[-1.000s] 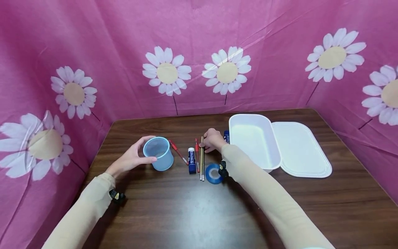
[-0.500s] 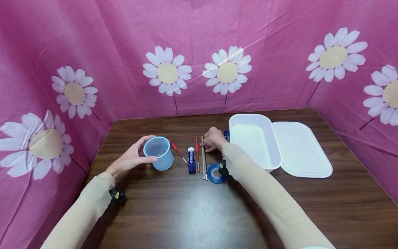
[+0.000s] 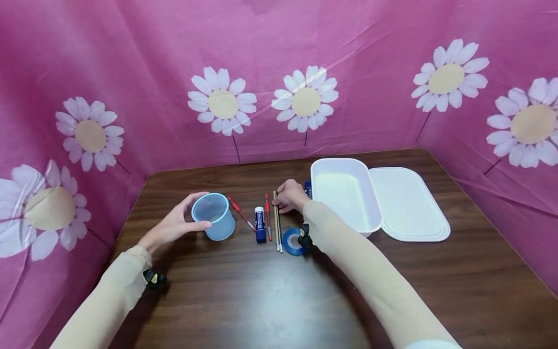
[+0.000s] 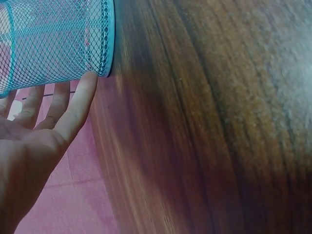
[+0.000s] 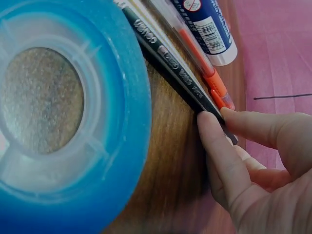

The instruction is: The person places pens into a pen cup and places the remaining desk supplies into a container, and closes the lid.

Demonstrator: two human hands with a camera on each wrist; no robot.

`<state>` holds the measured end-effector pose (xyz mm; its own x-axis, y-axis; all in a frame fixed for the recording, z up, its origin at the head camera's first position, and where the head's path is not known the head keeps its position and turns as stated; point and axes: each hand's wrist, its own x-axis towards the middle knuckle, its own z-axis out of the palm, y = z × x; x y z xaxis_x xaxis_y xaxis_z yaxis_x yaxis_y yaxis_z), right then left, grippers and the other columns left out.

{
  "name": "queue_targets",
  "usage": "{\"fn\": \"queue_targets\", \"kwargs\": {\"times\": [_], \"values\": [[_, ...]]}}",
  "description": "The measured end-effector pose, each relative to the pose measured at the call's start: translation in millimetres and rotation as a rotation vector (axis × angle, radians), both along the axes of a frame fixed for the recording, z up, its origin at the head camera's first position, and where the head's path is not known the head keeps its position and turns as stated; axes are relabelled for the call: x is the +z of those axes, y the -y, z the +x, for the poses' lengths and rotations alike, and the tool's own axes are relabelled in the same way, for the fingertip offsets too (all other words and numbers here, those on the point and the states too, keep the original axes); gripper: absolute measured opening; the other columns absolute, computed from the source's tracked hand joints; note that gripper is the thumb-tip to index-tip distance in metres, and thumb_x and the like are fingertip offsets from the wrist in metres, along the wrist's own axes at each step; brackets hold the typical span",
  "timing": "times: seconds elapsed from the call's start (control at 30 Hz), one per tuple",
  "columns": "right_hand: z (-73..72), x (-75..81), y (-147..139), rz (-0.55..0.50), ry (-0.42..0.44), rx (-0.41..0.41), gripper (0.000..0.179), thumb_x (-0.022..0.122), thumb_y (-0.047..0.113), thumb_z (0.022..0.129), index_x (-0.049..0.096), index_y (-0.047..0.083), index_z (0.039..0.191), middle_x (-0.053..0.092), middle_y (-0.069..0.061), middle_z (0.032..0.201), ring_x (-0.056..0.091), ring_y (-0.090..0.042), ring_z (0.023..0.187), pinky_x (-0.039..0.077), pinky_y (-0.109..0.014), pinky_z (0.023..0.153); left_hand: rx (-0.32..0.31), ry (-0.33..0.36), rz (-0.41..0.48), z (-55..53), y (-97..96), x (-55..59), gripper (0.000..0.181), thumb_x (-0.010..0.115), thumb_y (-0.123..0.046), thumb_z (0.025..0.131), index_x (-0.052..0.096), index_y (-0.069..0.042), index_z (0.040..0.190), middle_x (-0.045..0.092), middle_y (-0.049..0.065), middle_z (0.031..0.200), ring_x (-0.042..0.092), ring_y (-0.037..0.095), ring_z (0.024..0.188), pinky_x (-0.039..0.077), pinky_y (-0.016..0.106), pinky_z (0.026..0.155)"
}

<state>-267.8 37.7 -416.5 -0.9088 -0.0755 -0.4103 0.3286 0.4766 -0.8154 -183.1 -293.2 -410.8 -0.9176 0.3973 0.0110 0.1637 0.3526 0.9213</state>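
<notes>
In the head view, my left hand (image 3: 176, 225) holds a light blue mesh pen cup (image 3: 220, 225) upright on the table, thumb at the near side of its rim. The left wrist view shows fingers along the cup's mesh wall (image 4: 53, 44). My right hand (image 3: 291, 196) pinches the far ends of two pencils (image 3: 277, 228) lying side by side; in the right wrist view one is a black pencil (image 5: 170, 61) with lettering. Left of them lie a red pen (image 3: 268, 218) and a blue glue stick (image 3: 260, 225). A blue tape roll (image 3: 293, 241) lies just right of the pencils.
Another red pen (image 3: 241, 213) slants beside the cup. A white plastic box (image 3: 344, 194) stands open to the right, with its white lid (image 3: 410, 203) flat beside it. A second blue tube (image 3: 308, 189) is partly hidden by the box's left side. A pink flowered curtain surrounds the wooden table.
The pencils shifted slightly right during the first half second, and the tape roll moved right with them. The head view has since panned a little. The left hand keeps its hold on the cup.
</notes>
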Motion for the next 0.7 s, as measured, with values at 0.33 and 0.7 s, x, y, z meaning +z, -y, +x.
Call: {"fn": "queue_targets", "kwargs": {"times": [0.33,0.7], "values": [[3.9,2.6,-4.5,-0.108,0.067,0.078,0.035,0.072,-0.004,0.091,0.059,-0.003,0.123,0.066,-0.02,0.101,0.069,-0.027,0.076,0.062,-0.036,0.063,-0.006,0.022,0.019,2.4,-1.5,-7.6,0.076,0.081,-0.012,0.088,0.038,-0.015,0.152,0.05,0.013,0.143,0.048,0.032,0.128,0.047,0.033,0.101],[-7.9,39.8,-3.8,-0.101,0.054,0.226,0.032,0.064,-0.003,0.092,0.061,-0.007,0.123,0.071,-0.024,0.11,0.068,-0.026,0.075,0.062,-0.041,0.069,-0.018,-0.004,0.002,-0.1,1.8,1.2,0.076,0.08,-0.011,0.088,0.038,-0.014,0.151,0.05,0.015,0.142,0.047,0.033,0.128,0.049,0.026,0.095]]}}
